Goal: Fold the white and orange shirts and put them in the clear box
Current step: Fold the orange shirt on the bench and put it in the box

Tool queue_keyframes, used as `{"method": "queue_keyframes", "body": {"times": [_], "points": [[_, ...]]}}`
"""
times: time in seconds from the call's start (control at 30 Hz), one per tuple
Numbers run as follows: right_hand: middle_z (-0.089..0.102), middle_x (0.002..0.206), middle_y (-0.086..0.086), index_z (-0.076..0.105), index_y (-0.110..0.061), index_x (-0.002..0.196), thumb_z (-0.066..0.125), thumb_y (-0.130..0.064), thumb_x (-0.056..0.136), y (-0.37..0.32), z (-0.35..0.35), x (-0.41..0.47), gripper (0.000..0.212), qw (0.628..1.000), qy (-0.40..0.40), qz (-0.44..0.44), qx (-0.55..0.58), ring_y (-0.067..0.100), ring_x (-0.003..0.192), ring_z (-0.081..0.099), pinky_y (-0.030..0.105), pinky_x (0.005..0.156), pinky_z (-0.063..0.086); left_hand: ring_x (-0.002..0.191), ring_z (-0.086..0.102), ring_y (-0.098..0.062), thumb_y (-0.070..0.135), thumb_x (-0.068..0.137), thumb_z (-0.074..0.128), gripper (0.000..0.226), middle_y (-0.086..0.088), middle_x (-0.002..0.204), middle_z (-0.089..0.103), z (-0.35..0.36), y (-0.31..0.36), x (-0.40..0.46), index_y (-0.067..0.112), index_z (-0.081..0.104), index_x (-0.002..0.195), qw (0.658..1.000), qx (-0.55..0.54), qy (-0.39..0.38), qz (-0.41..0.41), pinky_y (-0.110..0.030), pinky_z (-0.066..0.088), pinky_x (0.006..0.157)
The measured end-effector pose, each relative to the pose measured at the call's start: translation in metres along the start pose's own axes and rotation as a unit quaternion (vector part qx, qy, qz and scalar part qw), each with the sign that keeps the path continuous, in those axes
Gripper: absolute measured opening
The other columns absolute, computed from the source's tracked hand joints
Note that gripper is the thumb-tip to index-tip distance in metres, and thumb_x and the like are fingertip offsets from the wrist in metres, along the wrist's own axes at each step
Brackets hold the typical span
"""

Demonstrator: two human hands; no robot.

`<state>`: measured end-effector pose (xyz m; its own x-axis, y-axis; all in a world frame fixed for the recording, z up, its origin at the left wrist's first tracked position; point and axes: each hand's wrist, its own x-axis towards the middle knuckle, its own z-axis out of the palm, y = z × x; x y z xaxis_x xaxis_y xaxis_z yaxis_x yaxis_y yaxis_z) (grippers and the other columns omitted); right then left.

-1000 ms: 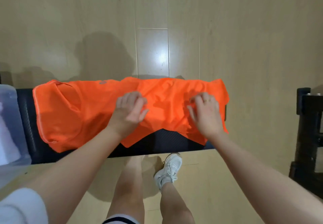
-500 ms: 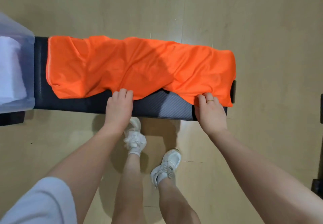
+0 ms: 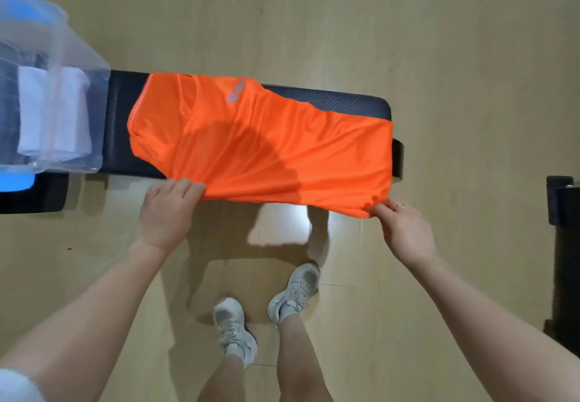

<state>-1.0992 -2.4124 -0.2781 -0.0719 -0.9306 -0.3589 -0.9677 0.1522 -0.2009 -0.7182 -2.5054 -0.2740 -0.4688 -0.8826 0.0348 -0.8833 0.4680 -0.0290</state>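
- Since half a second ago both hands have slid the orange shirt (image 3: pixel 260 144) toward the person, so its near edge now hangs off the counter (image 3: pixel 345 100) and bare counter shows at the 1 o'clock corner.
- Left hand (image 3: pixel 166 213) pinches the near hem between thumb and fingers at about 8 o'clock of the shirt.
- Right hand (image 3: pixel 405 229) pinches the near corner at about 4 o'clock; fingers pressed together on the cloth.
- Shirt lies flat-ish on the counter, long axis running 9 to 3 o'clock, collar end toward 9, grey print facing up near 12.
- From both grips the cloth lies toward 12 o'clock, so my guess is the coming fold carries this near edge away from the body, over the shirt.
- Hands sit at about the same reach, one at each part of the hem; the left is nearer the box.
- Clear box (image 3: pixel 78 109) stands at 9 o'clock, on the counter's end, just beside the collar but not touching it as far as I can tell.
- White shirt (image 3: pixel 72 112) seems already folded inside the box, so I judge half the task done.
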Motion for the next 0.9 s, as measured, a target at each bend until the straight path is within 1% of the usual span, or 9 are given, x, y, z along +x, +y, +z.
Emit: {"method": "queue_keyframes", "body": {"times": [0.17, 0.23, 0.33, 0.43, 0.53, 0.6, 0.7, 0.83, 0.9], "points": [[0.06, 0.093, 0.015, 0.072, -0.021, 0.1, 0.054, 0.009, 0.077, -0.001, 0.004, -0.019, 0.042, 0.999, -0.027, -0.011, 0.029, 0.039, 0.074, 0.058, 0.03, 0.05, 0.037, 0.066, 0.061, -0.027, 0.018, 0.069, 0.039, 0.022, -0.008, 0.075, 0.061, 0.009, 0.004, -0.036, 0.021, 0.047, 0.089, 0.996, -0.032, -0.052, 0.059, -0.035, 0.032, 0.062], [0.058, 0.102, 0.014, 0.069, -0.021, 0.105, 0.05, 0.006, 0.081, -0.005, 0.016, -0.018, 0.04, 0.999, -0.047, -0.002, 0.025, 0.037, 0.083, 0.057, 0.029, 0.055, 0.033, 0.063, 0.06, -0.026, 0.018, 0.069, 0.039, 0.02, -0.006, 0.072, 0.06, 0.016, 0.016, -0.035, 0.02, 0.05, 0.085, 0.993, -0.04, -0.07, 0.081, -0.035, 0.027, 0.061], [0.055, 0.104, 0.011, 0.066, -0.017, 0.106, 0.045, 0.003, 0.084, -0.014, 0.031, -0.001, 0.036, 0.997, -0.044, 0.033, 0.05, 0.036, 0.087, 0.055, 0.029, 0.057, 0.032, 0.062, 0.059, -0.025, 0.019, 0.07, 0.04, 0.022, -0.003, 0.072, 0.06, 0.023, 0.031, -0.012, 0.019, 0.057, 0.083, 0.994, -0.049, -0.077, 0.056, -0.033, 0.026, 0.06], [0.055, 0.094, 0.01, 0.067, -0.016, 0.097, 0.046, -0.001, 0.082, -0.026, 0.036, 0.021, 0.03, 0.994, -0.068, 0.019, 0.083, 0.035, 0.09, 0.055, 0.034, 0.063, 0.043, 0.064, 0.061, -0.026, 0.02, 0.068, 0.037, 0.028, -0.004, 0.074, 0.062, 0.03, 0.037, 0.007, 0.016, 0.064, 0.078, 0.989, -0.081, -0.117, 0.027, -0.033, 0.04, 0.063], [0.059, 0.099, 0.011, 0.067, -0.015, 0.095, 0.039, -0.024, 0.083, -0.042, 0.028, 0.043, 0.032, 0.994, -0.087, -0.012, 0.068, 0.035, 0.095, 0.052, 0.042, 0.081, 0.046, 0.073, 0.063, -0.03, 0.027, 0.065, 0.032, 0.039, -0.007, 0.08, 0.065, 0.031, 0.037, 0.02, 0.013, 0.066, 0.075, 0.976, -0.125, -0.18, -0.005, -0.039, 0.048, 0.067], [0.057, 0.105, 0.013, 0.063, -0.012, 0.098, 0.038, -0.029, 0.088, -0.049, 0.022, 0.062, 0.032, 0.998, -0.028, -0.018, 0.048, 0.036, 0.095, 0.051, 0.042, 0.079, 0.044, 0.078, 0.063, -0.034, 0.028, 0.068, 0.03, 0.044, -0.011, 0.087, 0.065, 0.032, 0.036, 0.037, 0.01, 0.067, 0.085, 0.974, -0.139, -0.179, -0.014, -0.042, 0.049, 0.067], [0.049, 0.129, 0.013, 0.056, -0.014, 0.12, 0.041, -0.012, 0.092, -0.048, 0.02, 0.093, 0.032, 0.996, 0.03, 0.021, 0.083, 0.038, 0.11, 0.047, 0.044, 0.089, 0.042, 0.09, 0.06, -0.039, 0.018, 0.079, 0.034, 0.043, -0.016, 0.108, 0.062, 0.034, 0.037, 0.073, 0.007, 0.062, 0.11, 0.974, -0.156, -0.161, -0.027, -0.046, 0.049, 0.071], [0.027, 0.151, 0.012, 0.033, -0.019, 0.141, 0.034, -0.006, 0.092, -0.04, 0.018, 0.132, 0.051, 0.997, -0.023, 0.06, 0.041, 0.034, 0.133, 0.031, 0.043, 0.105, 0.032, 0.12, 0.044, -0.035, 0.004, 0.091, 0.035, 0.05, -0.007, 0.147, 0.034, 0.043, 0.041, 0.129, 0.016, 0.037, 0.139, 0.972, -0.119, -0.2, -0.016, -0.045, 0.04, 0.089], [0.032, 0.147, 0.015, 0.032, -0.017, 0.142, 0.034, -0.006, 0.092, -0.037, 0.017, 0.148, 0.051, 0.997, -0.03, 0.065, -0.001, 0.035, 0.129, 0.034, 0.041, 0.105, 0.03, 0.128, 0.036, -0.032, 0.003, 0.092, 0.031, 0.057, -0.004, 0.155, 0.018, 0.051, 0.039, 0.157, 0.021, 0.024, 0.145, 0.972, -0.08, -0.222, 0.009, -0.043, 0.039, 0.093]]}}
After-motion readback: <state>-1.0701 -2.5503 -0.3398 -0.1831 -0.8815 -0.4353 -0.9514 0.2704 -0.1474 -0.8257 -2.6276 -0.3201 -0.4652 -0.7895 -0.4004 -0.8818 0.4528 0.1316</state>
